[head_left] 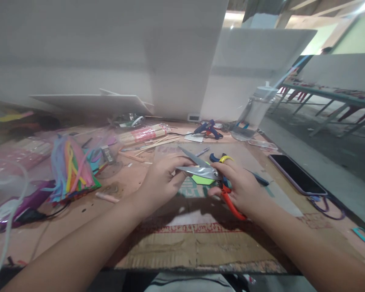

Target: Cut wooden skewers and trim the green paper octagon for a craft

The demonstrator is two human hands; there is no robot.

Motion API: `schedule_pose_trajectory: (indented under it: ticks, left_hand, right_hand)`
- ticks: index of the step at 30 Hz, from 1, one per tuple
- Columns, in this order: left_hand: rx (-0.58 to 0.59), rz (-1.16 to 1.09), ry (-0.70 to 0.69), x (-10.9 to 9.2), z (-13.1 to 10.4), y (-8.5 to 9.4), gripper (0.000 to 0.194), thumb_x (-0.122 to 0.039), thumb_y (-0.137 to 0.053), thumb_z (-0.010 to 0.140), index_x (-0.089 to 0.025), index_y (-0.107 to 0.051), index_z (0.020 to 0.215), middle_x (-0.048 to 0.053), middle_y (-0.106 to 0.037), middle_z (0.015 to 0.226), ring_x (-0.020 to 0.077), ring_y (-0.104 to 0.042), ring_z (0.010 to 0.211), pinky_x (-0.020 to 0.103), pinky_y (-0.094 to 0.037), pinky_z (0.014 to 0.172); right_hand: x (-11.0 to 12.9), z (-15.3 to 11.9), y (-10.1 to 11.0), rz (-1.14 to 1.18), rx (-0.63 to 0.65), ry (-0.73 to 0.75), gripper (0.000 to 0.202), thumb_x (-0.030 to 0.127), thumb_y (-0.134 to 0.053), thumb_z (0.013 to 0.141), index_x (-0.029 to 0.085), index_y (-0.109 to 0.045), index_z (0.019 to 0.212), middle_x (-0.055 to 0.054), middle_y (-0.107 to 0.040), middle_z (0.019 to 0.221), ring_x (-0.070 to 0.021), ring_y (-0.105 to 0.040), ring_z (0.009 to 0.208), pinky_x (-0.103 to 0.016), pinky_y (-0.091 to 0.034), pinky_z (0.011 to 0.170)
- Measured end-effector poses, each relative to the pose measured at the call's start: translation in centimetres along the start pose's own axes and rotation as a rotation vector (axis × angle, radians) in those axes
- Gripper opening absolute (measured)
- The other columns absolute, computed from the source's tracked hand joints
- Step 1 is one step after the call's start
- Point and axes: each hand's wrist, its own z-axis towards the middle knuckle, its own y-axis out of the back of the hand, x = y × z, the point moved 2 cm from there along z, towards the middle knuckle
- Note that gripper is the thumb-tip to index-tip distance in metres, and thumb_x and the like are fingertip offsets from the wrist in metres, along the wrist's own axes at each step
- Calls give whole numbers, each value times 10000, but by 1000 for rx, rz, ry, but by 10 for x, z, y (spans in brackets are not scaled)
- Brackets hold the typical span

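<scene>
My right hand grips a pair of scissors with a red handle, its two silver blades spread apart and pointing left. My left hand has its thumb and fingers pinched together at the blade tips; what lies between them is hidden. Just below the blades shows a light green piece, partly covered by them. Whether it touches the left fingers I cannot tell. Blue and yellow handles show behind my right fingers. Under both hands a translucent sheet covers the cardboard.
Colourful strips and a purple glue gun lie left. Wooden sticks and a dark blue glue gun are at the back. A clear bottle stands back right, with a phone near the right edge. White boards rise behind.
</scene>
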Motion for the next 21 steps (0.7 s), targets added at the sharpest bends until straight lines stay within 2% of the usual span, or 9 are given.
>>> schedule_pose_trajectory:
  ticks: [5,9,12,16,21]
  left_hand:
    - [-1,-125,83,-3,3,-4,181,-114,-576,904,-181,-703,794,22,-769,827,140,-698,753,226,-554,689]
    - [-60,-192,141,-1,4,-4,134,-149,-608,909,-183,-720,844,17,-776,832,135,-703,760,221,-558,693]
    - [-92,-184,135,2,2,-3,98,-175,-649,898,-186,-732,846,15,-775,831,143,-707,778,228,-558,697]
    - [-72,-206,136,5,0,-3,137,-133,-621,906,-194,-742,923,21,-795,927,154,-738,869,249,-585,780]
    - [-65,-186,70,5,1,-2,164,-83,-615,882,-191,-738,891,24,-800,965,148,-742,916,242,-582,841]
  right_hand:
    - [0,-3,-2,24,21,-65,459,619,-533,944,205,-613,1127,-41,-648,827,-182,-605,688,-297,-459,628]
    - [-4,-1,0,108,-52,-84,606,720,-478,911,192,-559,1196,-66,-627,902,-198,-593,729,-315,-475,630]
    - [-8,1,1,55,-91,-44,686,765,-479,873,164,-539,1197,-80,-595,915,-221,-577,760,-341,-469,645]
    - [-9,1,1,-3,-86,1,613,680,-587,875,168,-537,1209,-85,-576,941,-245,-570,816,-364,-466,691]
    - [-7,3,0,-2,-65,0,511,584,-629,899,179,-530,1197,-78,-558,941,-240,-559,830,-365,-475,711]
